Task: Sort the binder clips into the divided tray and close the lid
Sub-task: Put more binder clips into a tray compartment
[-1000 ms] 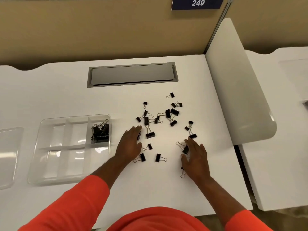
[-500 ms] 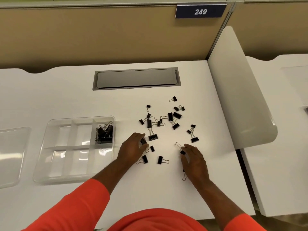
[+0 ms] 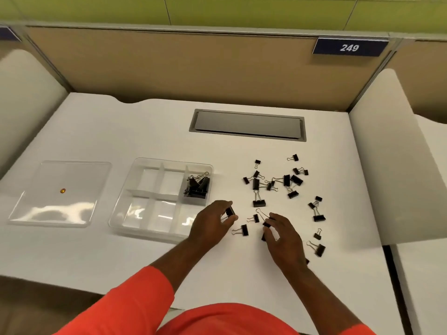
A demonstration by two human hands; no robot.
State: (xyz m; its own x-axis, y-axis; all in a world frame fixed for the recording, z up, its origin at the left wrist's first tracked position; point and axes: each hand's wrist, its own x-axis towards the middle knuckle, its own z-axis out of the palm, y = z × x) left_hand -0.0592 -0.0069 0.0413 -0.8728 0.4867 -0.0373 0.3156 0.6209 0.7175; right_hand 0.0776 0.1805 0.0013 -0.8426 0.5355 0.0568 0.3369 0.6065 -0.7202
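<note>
The white worktop (image 3: 145, 131) fills most of what I see, with a grey cable hatch (image 3: 248, 125) set into it near the far edge and a number plate (image 3: 349, 47) reading 249 on the partition behind. The clear lid (image 3: 60, 209) lies flat at the left, well apart from the hands, and the divided tray (image 3: 135, 166) sits open just beside it. A pile of clips (image 3: 197, 186) fills the tray's far right compartment; the other compartments look bare. To the right of the tray, loose clips (image 3: 273, 182) are scattered over the worktop. The left hand (image 3: 210, 223) is by the tray's near right corner, fingers curled round a black clip (image 3: 229, 211). The right hand (image 3: 283, 240) is close beside it, fingertips pinching a wire-handled clip (image 3: 266, 223) against the worktop.
</note>
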